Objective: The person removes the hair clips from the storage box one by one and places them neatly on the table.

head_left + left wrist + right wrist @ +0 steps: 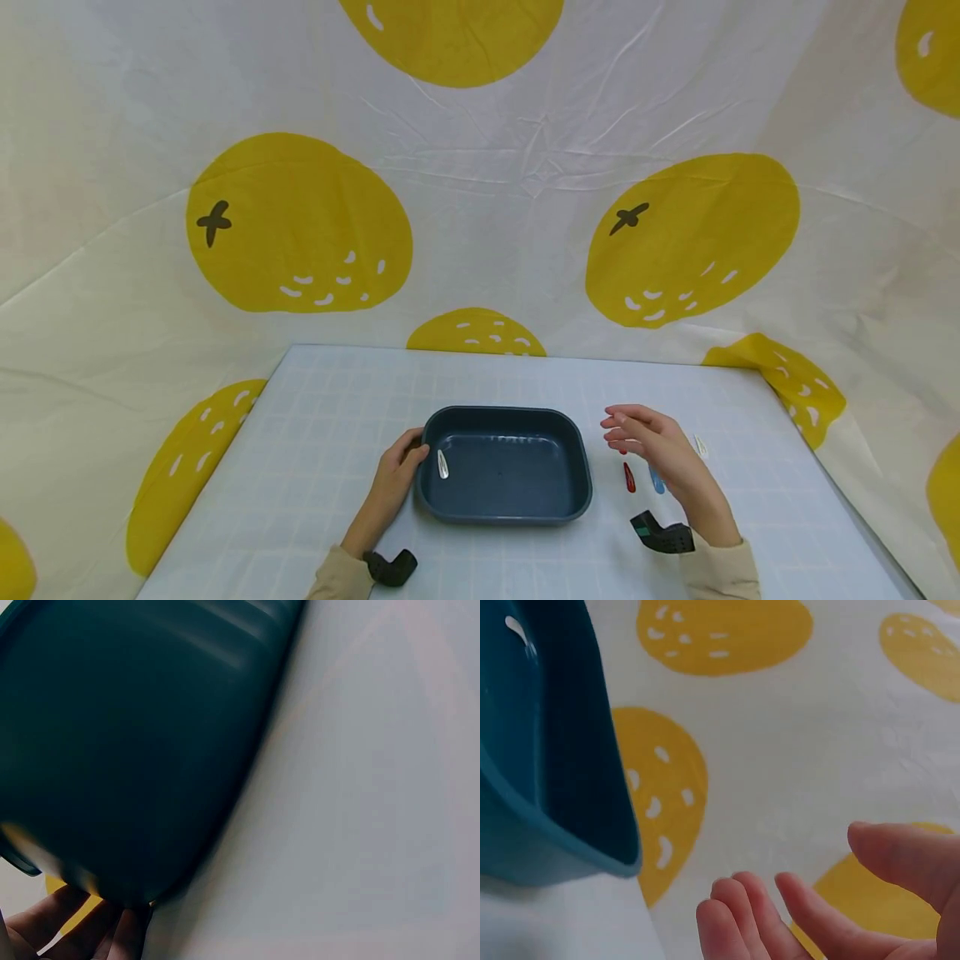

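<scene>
A dark blue rectangular basin (504, 508) stands on the table. My left hand (393, 473) holds its left rim, thumb over the edge; in the left wrist view, fingers (79, 926) touch the end of the basin (142, 735). Inside, near the left wall, lies a silver snap hair clip (442, 464). To the right of the basin my right hand (660, 446) hovers above the table, holding nothing, thumb and fingers apart in the right wrist view. Around it lie a red hair clip (629, 477), a partly hidden blue hair clip (657, 481) and a whitish hair clip (701, 447).
A small red piece (622, 452) shows just under the right hand, mostly hidden. The table (330, 417) has a pale checked cover. Behind it hangs a white cloth (495, 208) with large yellow fruit prints. Each wrist carries a black camera mount (662, 533).
</scene>
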The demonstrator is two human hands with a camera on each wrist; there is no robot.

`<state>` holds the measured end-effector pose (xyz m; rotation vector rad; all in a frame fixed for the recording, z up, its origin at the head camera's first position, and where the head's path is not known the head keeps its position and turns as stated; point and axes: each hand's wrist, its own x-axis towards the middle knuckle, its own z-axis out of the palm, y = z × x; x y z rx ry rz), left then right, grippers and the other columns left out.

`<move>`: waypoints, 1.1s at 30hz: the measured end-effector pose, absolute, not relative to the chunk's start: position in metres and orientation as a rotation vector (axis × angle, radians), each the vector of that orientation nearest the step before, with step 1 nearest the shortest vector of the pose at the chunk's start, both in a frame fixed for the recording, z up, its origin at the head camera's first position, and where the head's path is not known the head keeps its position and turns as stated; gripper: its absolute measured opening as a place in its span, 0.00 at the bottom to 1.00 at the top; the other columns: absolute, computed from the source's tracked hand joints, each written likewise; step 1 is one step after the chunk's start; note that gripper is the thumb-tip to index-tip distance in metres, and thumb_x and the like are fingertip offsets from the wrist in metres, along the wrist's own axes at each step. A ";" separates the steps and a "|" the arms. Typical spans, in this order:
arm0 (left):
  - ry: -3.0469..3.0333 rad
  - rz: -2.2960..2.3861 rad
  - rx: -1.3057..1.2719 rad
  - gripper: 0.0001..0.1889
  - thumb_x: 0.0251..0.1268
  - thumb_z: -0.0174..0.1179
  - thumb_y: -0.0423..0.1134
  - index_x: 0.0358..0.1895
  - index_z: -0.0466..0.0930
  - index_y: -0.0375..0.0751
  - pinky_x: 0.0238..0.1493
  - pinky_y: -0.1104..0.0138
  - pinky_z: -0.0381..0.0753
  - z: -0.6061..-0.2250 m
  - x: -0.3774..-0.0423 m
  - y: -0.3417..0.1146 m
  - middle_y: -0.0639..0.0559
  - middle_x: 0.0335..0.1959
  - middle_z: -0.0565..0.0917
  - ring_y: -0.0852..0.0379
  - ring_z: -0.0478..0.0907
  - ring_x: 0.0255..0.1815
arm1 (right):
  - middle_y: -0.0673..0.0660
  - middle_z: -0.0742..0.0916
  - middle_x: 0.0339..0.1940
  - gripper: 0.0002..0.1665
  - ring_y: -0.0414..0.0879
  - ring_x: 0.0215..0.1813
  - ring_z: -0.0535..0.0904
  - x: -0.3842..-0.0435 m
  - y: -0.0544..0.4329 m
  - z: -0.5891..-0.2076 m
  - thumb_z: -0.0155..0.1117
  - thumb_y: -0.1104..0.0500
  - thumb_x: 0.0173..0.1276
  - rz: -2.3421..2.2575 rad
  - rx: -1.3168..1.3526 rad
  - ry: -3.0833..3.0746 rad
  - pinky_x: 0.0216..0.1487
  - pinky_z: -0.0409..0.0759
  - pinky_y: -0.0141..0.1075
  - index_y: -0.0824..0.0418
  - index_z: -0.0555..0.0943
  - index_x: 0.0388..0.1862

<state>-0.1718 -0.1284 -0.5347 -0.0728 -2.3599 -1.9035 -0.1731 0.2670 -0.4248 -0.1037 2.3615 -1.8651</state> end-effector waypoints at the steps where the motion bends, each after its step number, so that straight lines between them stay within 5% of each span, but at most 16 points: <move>1: -2.365 -1.900 -0.070 0.16 0.73 0.55 0.38 0.59 0.78 0.36 0.59 0.68 0.74 -0.534 -0.172 -0.128 0.44 0.57 0.82 0.52 0.77 0.58 | 0.70 0.81 0.54 0.28 0.53 0.49 0.84 -0.173 0.263 -0.425 0.56 0.50 0.77 -1.881 -0.128 2.333 0.51 0.82 0.35 0.72 0.72 0.63; 15: -2.432 -1.858 -0.075 0.16 0.73 0.52 0.33 0.59 0.77 0.29 0.60 0.67 0.74 -0.491 -0.153 -0.122 0.38 0.58 0.81 0.46 0.77 0.60 | 0.75 0.74 0.65 0.32 0.63 0.63 0.76 -0.176 0.199 -0.427 0.55 0.54 0.78 -1.825 -0.402 2.025 0.61 0.77 0.40 0.77 0.65 0.68; 23: -2.417 -1.851 -0.033 0.16 0.74 0.52 0.35 0.60 0.77 0.33 0.63 0.59 0.73 -0.523 -0.167 -0.125 0.40 0.59 0.80 0.46 0.76 0.62 | 0.72 0.79 0.61 0.31 0.65 0.60 0.77 -0.189 0.169 -0.426 0.56 0.54 0.77 -1.641 -0.471 1.999 0.61 0.77 0.47 0.77 0.68 0.66; 33: -2.374 -1.887 -0.068 0.17 0.73 0.55 0.38 0.60 0.78 0.37 0.61 0.63 0.74 -0.534 -0.172 -0.128 0.44 0.59 0.81 0.51 0.76 0.60 | 0.74 0.80 0.57 0.28 0.67 0.58 0.78 -0.214 0.131 -0.430 0.53 0.56 0.78 -1.536 -0.481 1.922 0.60 0.78 0.50 0.78 0.71 0.64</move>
